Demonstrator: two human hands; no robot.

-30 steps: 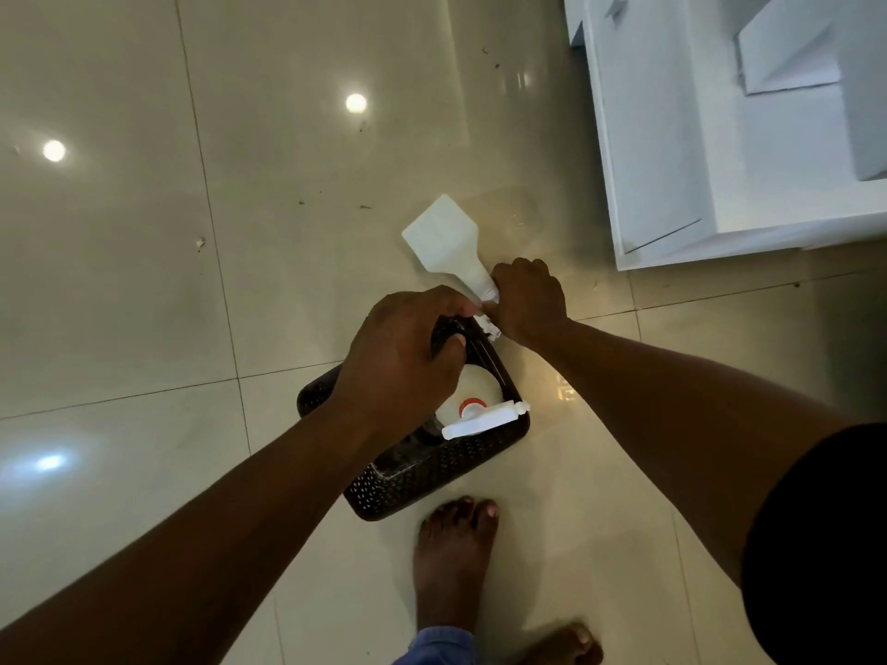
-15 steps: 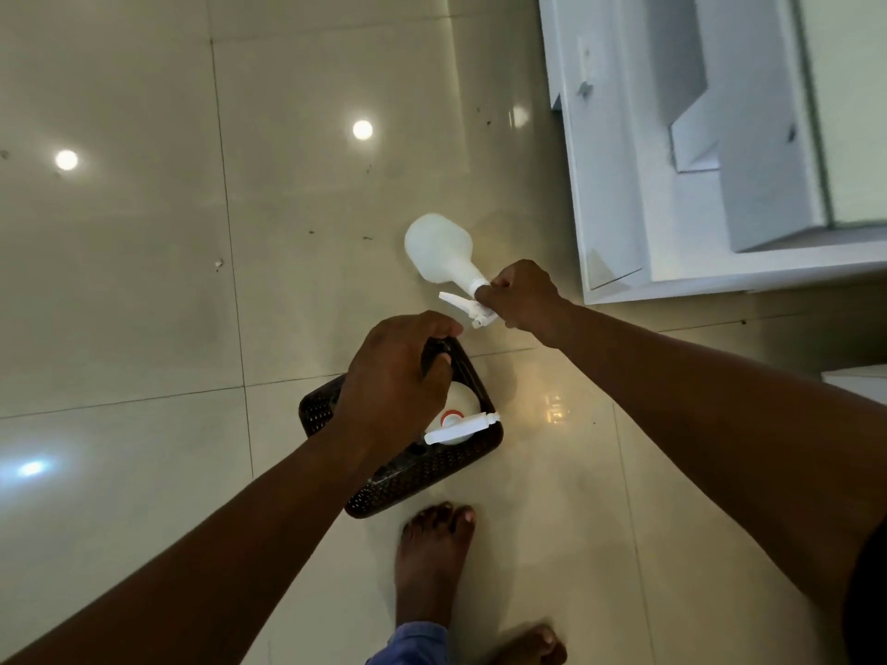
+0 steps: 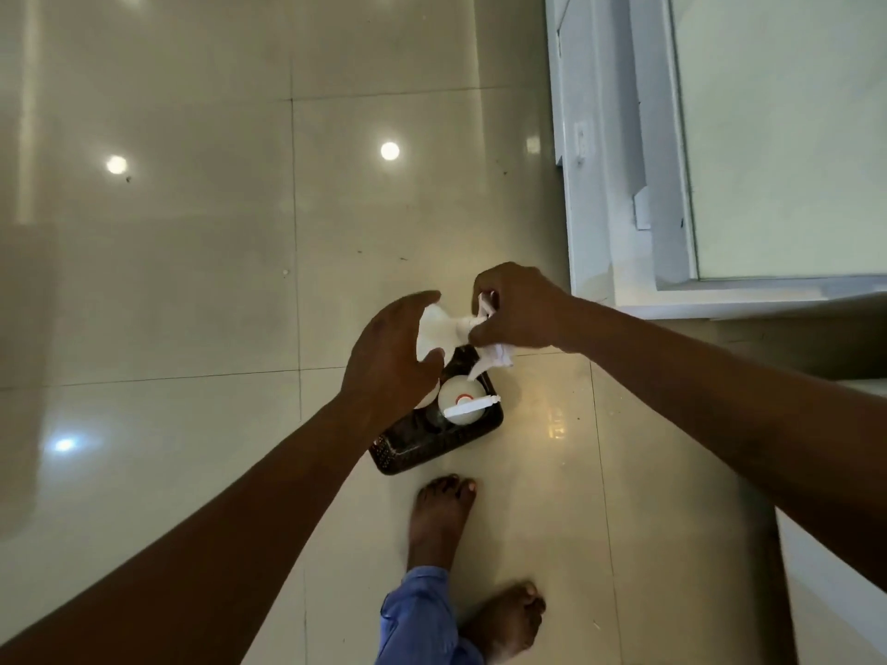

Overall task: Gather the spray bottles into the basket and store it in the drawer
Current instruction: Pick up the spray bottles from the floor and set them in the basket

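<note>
A dark perforated basket (image 3: pixel 432 446) sits on the tiled floor just in front of my feet. Inside it stands a white spray bottle with a red collar and white trigger head (image 3: pixel 463 403). Above the basket I hold a second white spray bottle (image 3: pixel 439 331) lying sideways. My right hand (image 3: pixel 521 312) is shut around its neck and trigger head. My left hand (image 3: pixel 389 357) wraps around its body, fingers curled over it. The far part of the basket is hidden behind my left hand.
A white cabinet (image 3: pixel 624 223) with an open front stands at the right, its base close to my right hand. My bare feet (image 3: pixel 441 515) stand just behind the basket. Glossy beige floor tiles (image 3: pixel 192 280) stretch away to the left and ahead.
My left hand let go of the basket rim and rose to grasp the bottle's body. The bottle swung from pointing away to lying sideways above the basket. The view shifted forward.
</note>
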